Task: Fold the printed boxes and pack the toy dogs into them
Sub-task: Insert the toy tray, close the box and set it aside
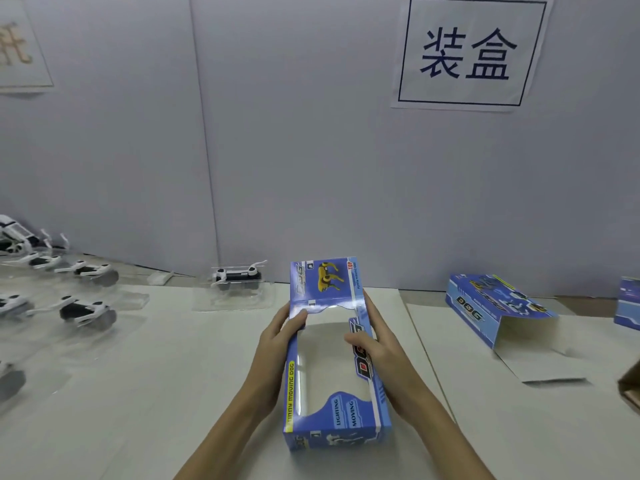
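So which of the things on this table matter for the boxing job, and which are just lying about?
For the job:
- window box, held by left hand and right hand
- toy dog in its clear tray
- more toy dogs
- unfolded box

Lying about:
- wall sign
- small clear scrap

packing station: wall sign (467, 53) reading 装盒, toy dogs (86, 311), boxes (485, 310).

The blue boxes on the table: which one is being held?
The windowed box in the middle, gripped by the left hand and right hand. The other box, to the right, lies untouched.
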Demonstrator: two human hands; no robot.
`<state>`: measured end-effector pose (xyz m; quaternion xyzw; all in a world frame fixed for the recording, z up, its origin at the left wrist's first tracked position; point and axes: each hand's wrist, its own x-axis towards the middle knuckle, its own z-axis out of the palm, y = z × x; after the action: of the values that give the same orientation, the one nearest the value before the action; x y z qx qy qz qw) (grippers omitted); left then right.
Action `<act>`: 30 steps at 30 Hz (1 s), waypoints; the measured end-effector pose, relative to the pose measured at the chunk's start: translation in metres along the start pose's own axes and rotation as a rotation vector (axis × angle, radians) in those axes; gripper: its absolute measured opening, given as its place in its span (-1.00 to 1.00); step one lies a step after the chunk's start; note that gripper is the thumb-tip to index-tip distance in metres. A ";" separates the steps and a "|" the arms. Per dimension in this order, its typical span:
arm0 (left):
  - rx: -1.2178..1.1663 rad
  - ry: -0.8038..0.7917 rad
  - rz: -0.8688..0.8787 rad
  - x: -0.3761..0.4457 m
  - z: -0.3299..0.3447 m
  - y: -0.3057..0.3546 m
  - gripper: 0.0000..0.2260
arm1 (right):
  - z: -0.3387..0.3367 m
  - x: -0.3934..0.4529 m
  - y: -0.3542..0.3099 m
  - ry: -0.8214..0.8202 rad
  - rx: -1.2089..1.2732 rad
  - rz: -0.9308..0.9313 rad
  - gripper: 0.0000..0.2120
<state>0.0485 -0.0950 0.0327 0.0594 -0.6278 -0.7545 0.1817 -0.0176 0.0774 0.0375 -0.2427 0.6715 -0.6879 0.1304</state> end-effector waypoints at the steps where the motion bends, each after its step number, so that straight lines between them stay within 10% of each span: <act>1: -0.004 0.009 -0.012 -0.002 0.002 0.002 -0.74 | -0.001 0.001 0.001 0.009 0.000 0.009 -0.42; 11: -0.033 -0.044 -0.126 0.002 0.024 0.016 -0.71 | -0.004 0.005 0.016 0.050 -0.023 0.048 -0.84; 25: -0.062 0.110 -0.352 0.017 0.008 0.014 -0.71 | -0.003 0.013 0.018 0.129 0.316 0.063 -0.55; 30: -0.047 -0.182 -0.264 0.000 0.018 0.037 0.26 | 0.008 0.000 0.016 0.026 0.467 0.230 -0.60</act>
<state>0.0503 -0.0831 0.0719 0.0685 -0.6108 -0.7884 0.0245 -0.0163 0.0697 0.0216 -0.1193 0.5195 -0.8078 0.2517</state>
